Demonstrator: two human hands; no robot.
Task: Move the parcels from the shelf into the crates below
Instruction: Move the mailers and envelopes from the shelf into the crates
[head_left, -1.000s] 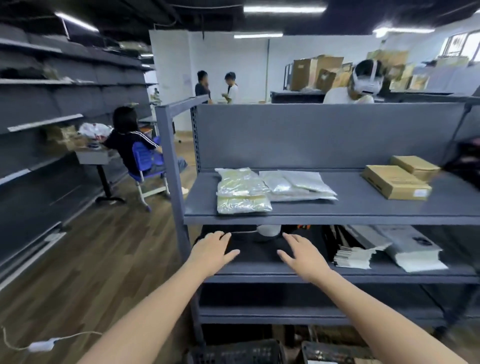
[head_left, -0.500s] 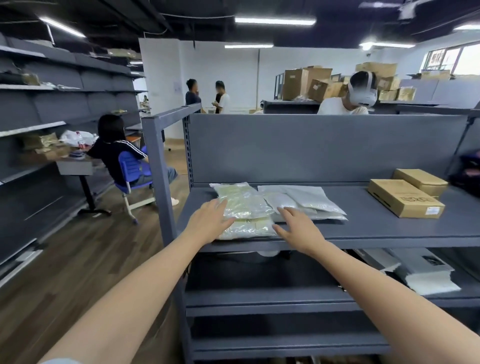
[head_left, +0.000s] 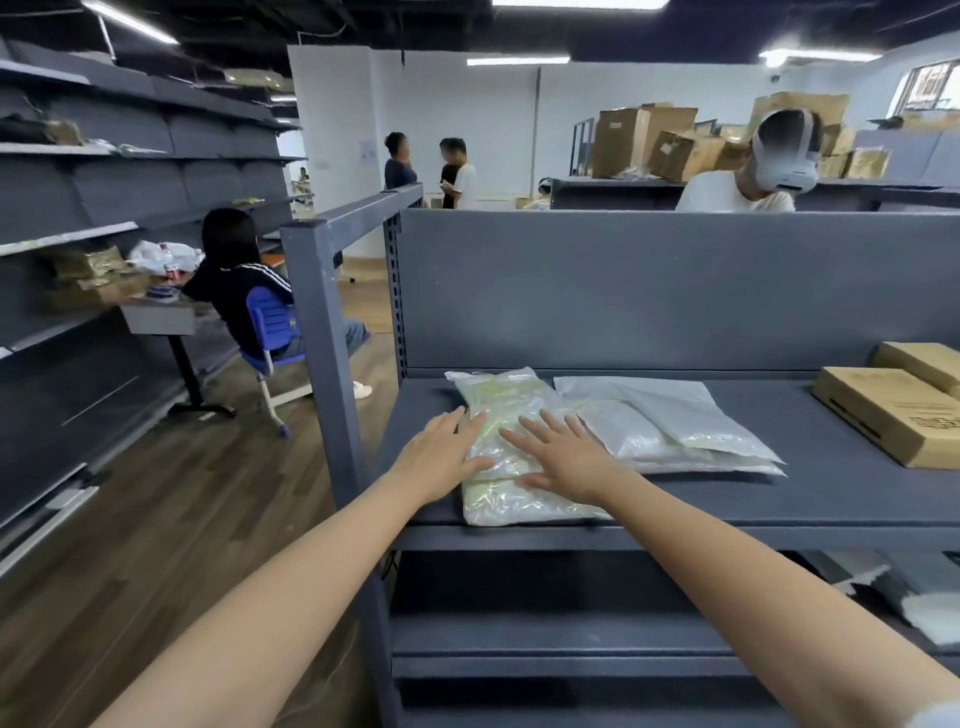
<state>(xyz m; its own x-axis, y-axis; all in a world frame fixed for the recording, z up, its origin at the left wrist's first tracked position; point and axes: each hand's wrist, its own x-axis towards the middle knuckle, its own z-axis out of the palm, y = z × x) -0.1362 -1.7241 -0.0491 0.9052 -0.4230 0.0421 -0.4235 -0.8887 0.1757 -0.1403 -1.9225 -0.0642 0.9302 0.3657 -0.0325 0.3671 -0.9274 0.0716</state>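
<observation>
Parcel (head_left: 519, 506) at shelf (head_left: 727, 506) edge under left hand (head_left: 441, 456), right hand (head_left: 569, 458)

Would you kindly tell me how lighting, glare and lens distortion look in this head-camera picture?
Head view: white ceiling strip lights give even light; head view: mild sheen on the yellowish clear-plastic parcel under the left hand and right hand; head view: wide-angle lens tilts the grey metal shelf post.

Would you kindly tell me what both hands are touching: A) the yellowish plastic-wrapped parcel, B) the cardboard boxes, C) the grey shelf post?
A: the left hand and right hand lie with straight fingers on the yellowish plastic-wrapped parcel at the left end of the shelf, well apart from the cardboard boxes.
</observation>
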